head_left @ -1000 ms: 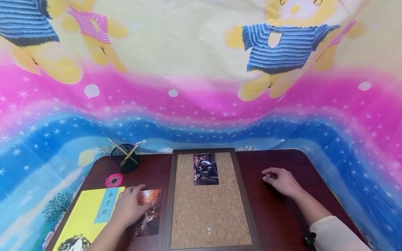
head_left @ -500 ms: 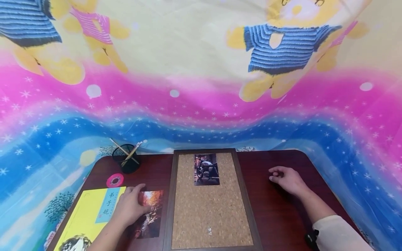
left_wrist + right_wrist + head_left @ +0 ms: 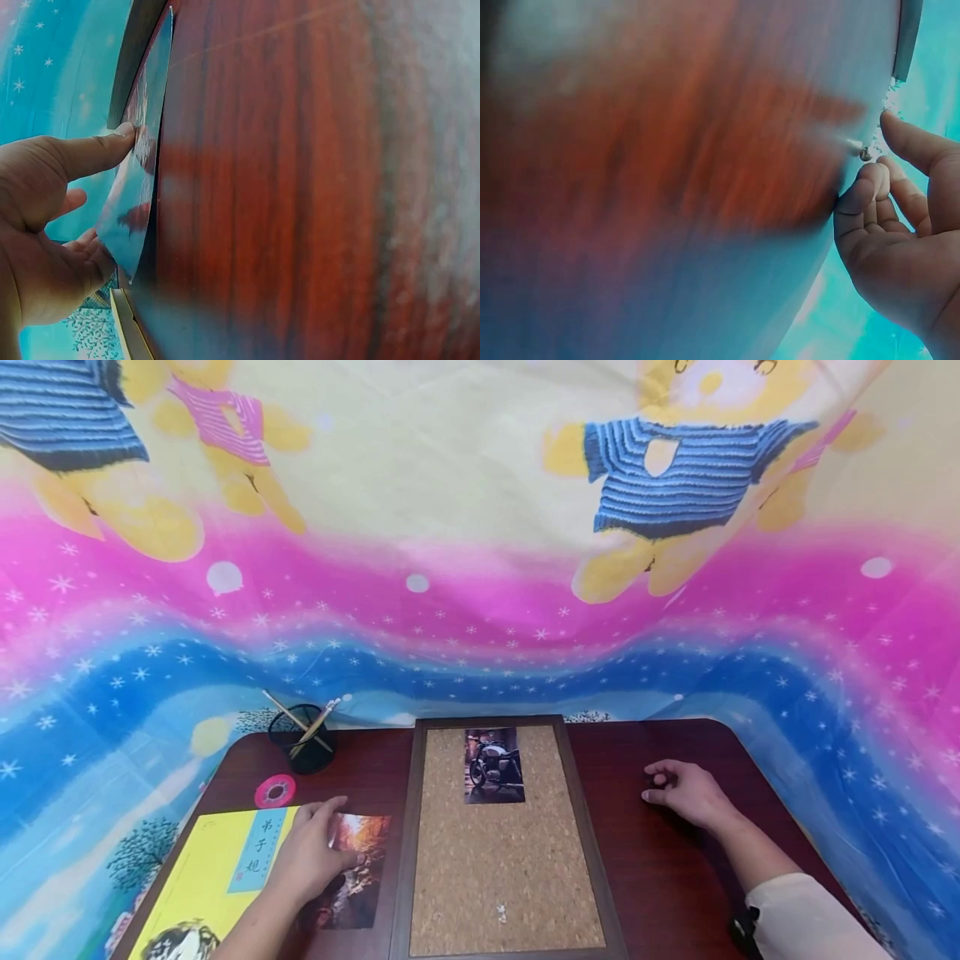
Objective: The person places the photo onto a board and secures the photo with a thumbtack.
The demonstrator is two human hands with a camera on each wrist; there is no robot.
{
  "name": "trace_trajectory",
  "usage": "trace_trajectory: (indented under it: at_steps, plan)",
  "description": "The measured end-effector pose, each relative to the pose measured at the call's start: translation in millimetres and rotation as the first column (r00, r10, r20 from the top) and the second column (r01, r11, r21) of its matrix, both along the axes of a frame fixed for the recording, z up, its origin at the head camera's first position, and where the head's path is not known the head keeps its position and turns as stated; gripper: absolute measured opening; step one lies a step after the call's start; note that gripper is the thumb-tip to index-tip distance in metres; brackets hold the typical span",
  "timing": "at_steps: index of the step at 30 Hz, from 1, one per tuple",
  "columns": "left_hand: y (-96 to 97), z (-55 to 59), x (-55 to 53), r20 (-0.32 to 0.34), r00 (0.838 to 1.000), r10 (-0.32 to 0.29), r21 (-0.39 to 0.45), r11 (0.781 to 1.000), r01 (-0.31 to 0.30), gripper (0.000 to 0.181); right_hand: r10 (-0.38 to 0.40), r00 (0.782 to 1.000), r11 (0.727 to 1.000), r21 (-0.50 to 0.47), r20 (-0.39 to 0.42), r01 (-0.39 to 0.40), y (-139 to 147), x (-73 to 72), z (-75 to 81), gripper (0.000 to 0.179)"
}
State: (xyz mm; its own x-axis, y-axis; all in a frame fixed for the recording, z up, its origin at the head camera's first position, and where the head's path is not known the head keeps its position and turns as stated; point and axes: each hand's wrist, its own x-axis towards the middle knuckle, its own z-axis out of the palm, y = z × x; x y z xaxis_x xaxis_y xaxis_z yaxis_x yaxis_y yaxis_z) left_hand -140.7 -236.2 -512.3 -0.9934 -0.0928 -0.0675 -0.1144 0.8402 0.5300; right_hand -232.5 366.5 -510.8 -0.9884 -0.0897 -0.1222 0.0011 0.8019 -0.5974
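Observation:
My left hand [image 3: 309, 852] lies at the left edge of a photo print [image 3: 365, 881] showing an orange-lit scene. In the left wrist view the thumb is on the bowed print [image 3: 139, 180], its fingers at the lower edge, gripping it. Part of the print stands off the tabletop in that view. My right hand [image 3: 692, 793] rests over the right side of the table, fingers loosely curled. A tiny brass-coloured thing [image 3: 865, 154] shows past the gap between thumb and forefinger in the right wrist view; I cannot tell what it is.
A framed cork board [image 3: 502, 868] with a motorcycle photo [image 3: 493, 766] at its top lies mid-table. Left of it are a yellow book [image 3: 198, 860], a pink roll [image 3: 275, 791] and a black mesh cup [image 3: 309, 758] of pencils. A printed curtain [image 3: 480, 568] closes the back.
My right hand has shifted slightly right, away from the board. My left thumb has slid a little left on the print, whose left edge now catches a bright glint.

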Motion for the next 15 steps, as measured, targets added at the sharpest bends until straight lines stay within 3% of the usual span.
trace_trajectory:
  at_steps: [6,15]
  plan:
    - [-1.4,0.8,-1.5,0.019,1.0,0.001,-0.008,1.0,-0.001,0.097,0.012,1.0,0.999,0.044,-0.01,-0.011,2.7,-4.9,-0.6,0.036]
    - [-5.8,0.7,-1.8,-0.01,0.999,-0.031,-0.031,0.999,0.031,0.086,0.044,0.998,0.997,0.072,-0.046,-0.04,3.0,-7.6,-3.0,0.023]
